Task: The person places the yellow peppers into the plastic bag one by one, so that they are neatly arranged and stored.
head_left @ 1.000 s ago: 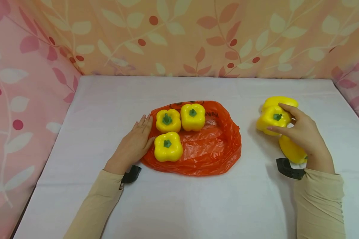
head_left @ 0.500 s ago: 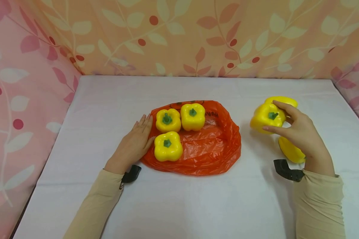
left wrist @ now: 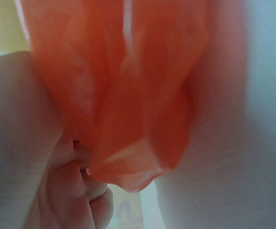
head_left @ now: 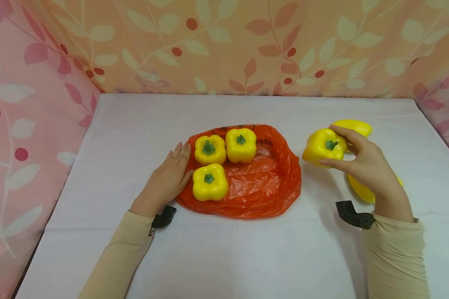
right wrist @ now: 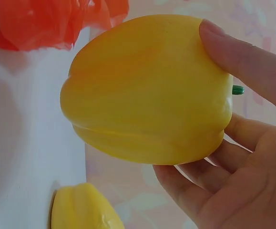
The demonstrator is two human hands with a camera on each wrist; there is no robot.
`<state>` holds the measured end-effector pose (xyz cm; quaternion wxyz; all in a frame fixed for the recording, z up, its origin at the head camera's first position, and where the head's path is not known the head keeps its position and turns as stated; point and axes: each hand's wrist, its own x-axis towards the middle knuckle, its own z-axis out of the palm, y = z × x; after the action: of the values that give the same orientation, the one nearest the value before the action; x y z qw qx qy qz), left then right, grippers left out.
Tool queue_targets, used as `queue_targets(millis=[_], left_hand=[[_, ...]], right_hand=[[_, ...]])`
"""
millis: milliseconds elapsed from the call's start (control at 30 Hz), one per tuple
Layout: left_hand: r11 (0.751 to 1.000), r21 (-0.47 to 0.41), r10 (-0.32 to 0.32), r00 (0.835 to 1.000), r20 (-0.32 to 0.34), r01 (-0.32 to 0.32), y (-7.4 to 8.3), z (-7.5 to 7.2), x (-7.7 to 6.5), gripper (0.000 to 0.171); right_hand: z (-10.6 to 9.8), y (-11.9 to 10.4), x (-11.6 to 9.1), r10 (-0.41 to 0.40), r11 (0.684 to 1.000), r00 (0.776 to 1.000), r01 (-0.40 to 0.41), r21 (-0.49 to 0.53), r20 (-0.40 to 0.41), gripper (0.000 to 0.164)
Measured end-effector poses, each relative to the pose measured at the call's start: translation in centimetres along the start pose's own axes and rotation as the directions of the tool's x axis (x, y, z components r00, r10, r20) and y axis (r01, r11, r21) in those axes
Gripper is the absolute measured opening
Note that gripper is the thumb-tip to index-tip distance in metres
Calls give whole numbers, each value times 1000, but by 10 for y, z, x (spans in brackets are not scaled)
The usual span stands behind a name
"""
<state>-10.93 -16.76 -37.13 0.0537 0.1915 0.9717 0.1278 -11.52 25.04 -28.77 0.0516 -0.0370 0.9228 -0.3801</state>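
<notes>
In the head view, my right hand [head_left: 363, 162] pinches a yellow bell pepper [head_left: 321, 146] between thumb and fingers, to the right of a red plastic bag [head_left: 262, 178]. The right wrist view shows this pepper [right wrist: 147, 90] held above the white table, its green stem toward the palm. Three more yellow bell peppers lie on the bag's left half: one at the back left [head_left: 210, 155], one beside it [head_left: 241, 151] and one in front [head_left: 210, 189]. My left hand [head_left: 166, 178] rests with straight fingers along the bag's left edge.
Behind and below my right hand lie elongated yellow pieces of produce: one at the back [head_left: 355, 126], one nearer [head_left: 361, 189], partly hidden by the wrist. A white cloth [head_left: 247, 257] covers the table. Flowered curtains [head_left: 224, 45] stand at the back and sides.
My right hand has moved left with the bell pepper, away from the elongated yellow pieces and closer to the bag. The left hand and the three peppers on the bag have stayed put.
</notes>
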Motion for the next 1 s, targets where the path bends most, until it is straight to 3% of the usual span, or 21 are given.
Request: queue_targets(millis=[533,867,1000], left_hand=[[1000,1,-2,1000,5,2,1,-1,0,70],[1000,-7,-2,1000,5,2,1,-1,0,70],[1000,-9,-3,1000,4,3,1,-1,0,70]], right_hand=[[11,-15,-6,-95,995,995,95,16,9,80],[19,-22,-7,-169,983,985,167,80,17,78],[24,-26,-8,-240,967,971,239,91,1,77]])
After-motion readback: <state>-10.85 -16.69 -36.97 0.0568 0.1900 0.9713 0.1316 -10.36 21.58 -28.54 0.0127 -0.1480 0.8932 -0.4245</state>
